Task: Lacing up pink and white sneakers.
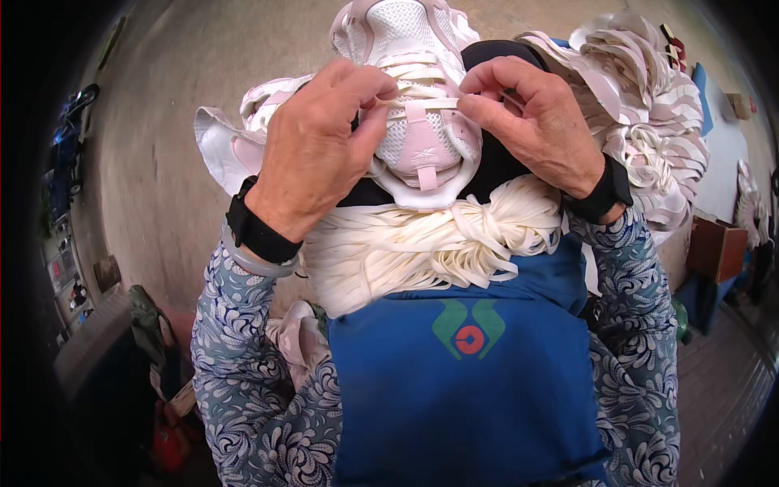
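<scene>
Left grip (324, 126) and right grip (537, 114) pinch lace (441, 104) across the pink-white shoe (419, 134).

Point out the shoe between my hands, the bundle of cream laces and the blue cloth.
Shoe (417, 132): head view, on its pink panel.
Bundle of cream laces (418, 247): head view, on its strands.
Blue cloth (465, 398): head view, on its plain fabric.

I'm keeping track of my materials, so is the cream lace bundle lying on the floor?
No, the cream lace bundle lies up against the blue apron, between it and the pink and white shoe.
</scene>
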The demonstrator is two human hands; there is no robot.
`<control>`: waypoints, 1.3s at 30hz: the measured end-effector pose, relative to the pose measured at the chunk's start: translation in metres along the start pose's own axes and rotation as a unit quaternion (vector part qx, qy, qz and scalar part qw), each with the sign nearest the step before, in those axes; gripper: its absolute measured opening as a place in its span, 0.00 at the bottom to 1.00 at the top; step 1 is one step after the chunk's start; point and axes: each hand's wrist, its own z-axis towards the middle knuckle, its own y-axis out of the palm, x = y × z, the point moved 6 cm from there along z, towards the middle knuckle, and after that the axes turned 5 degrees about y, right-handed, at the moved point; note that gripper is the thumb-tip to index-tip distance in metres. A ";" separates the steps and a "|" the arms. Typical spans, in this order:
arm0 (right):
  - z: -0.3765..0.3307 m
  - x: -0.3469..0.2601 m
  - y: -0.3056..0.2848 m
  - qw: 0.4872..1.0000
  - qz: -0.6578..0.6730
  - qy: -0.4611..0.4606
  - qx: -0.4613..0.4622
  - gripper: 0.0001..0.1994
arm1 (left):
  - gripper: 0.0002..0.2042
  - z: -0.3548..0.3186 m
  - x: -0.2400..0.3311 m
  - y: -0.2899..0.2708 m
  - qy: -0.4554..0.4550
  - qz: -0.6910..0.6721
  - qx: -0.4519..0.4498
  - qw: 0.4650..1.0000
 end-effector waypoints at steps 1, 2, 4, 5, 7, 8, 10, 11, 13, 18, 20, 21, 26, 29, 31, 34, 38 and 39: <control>0.002 -0.004 -0.003 0.999 -0.036 0.009 0.000 0.12 | 0.06 0.000 -0.002 0.001 -0.003 -0.001 -0.001 1.000; 0.003 -0.003 -0.002 0.999 -0.036 0.010 -0.002 0.12 | 0.06 0.001 -0.002 0.003 0.014 0.007 -0.010 1.000; 0.005 -0.005 -0.004 0.998 -0.058 -0.029 0.015 0.12 | 0.07 0.001 0.000 0.004 0.030 0.015 -0.020 0.999; 0.006 -0.006 -0.004 0.998 -0.058 -0.029 0.014 0.12 | 0.07 0.001 0.002 0.001 0.021 0.064 -0.027 0.997; 0.004 -0.004 -0.001 0.997 -0.083 0.008 -0.010 0.13 | 0.07 0.002 0.002 -0.002 0.013 0.113 -0.035 0.993; 0.003 -0.003 -0.001 0.997 -0.082 0.008 -0.011 0.13 | 0.07 0.003 0.001 -0.001 0.018 0.112 -0.063 0.992; 0.003 -0.004 0.002 0.995 -0.093 0.011 -0.031 0.12 | 0.07 0.005 -0.001 -0.003 0.022 0.113 -0.091 0.989; 0.003 -0.005 0.002 0.995 -0.092 0.011 -0.031 0.12 | 0.07 0.005 -0.004 -0.002 0.002 0.060 -0.114 0.992; 0.002 -0.006 0.002 0.995 -0.100 0.007 -0.026 0.12 | 0.06 0.002 -0.006 0.003 -0.017 0.005 -0.138 0.990; 0.005 -0.005 0.003 0.995 -0.069 0.051 -0.057 0.12 | 0.05 -0.002 -0.005 0.003 -0.023 -0.050 -0.040 0.998; 0.006 -0.006 0.001 0.995 -0.078 0.041 -0.049 0.12 | 0.05 0.003 -0.002 0.003 0.013 0.004 -0.050 0.999; 0.006 -0.005 0.002 0.995 -0.074 0.048 -0.056 0.12 | 0.04 0.005 0.001 0.004 0.047 0.059 -0.060 0.995; 0.004 -0.002 0.004 0.993 -0.074 0.065 -0.067 0.12 | 0.05 0.005 -0.003 0.006 0.040 0.016 -0.062 0.997; 0.006 -0.011 0.004 0.992 -0.086 0.040 -0.082 0.11 | 0.05 -0.001 -0.002 0.005 0.018 -0.012 -0.052 0.998; 0.007 -0.014 0.004 0.990 -0.102 0.036 -0.089 0.11 | 0.04 -0.002 0.000 0.005 0.023 -0.013 -0.048 0.999; 0.006 -0.014 0.003 0.989 -0.117 0.021 -0.084 0.10 | 0.04 -0.001 -0.001 0.008 0.014 -0.023 -0.050 0.998; 0.004 -0.017 0.005 0.989 -0.114 0.026 -0.088 0.10 | 0.04 -0.003 -0.003 0.009 -0.001 -0.020 -0.041 0.999; 0.004 -0.018 0.004 0.990 -0.119 0.019 -0.080 0.10 | 0.04 -0.003 -0.003 0.009 -0.009 -0.016 -0.037 0.999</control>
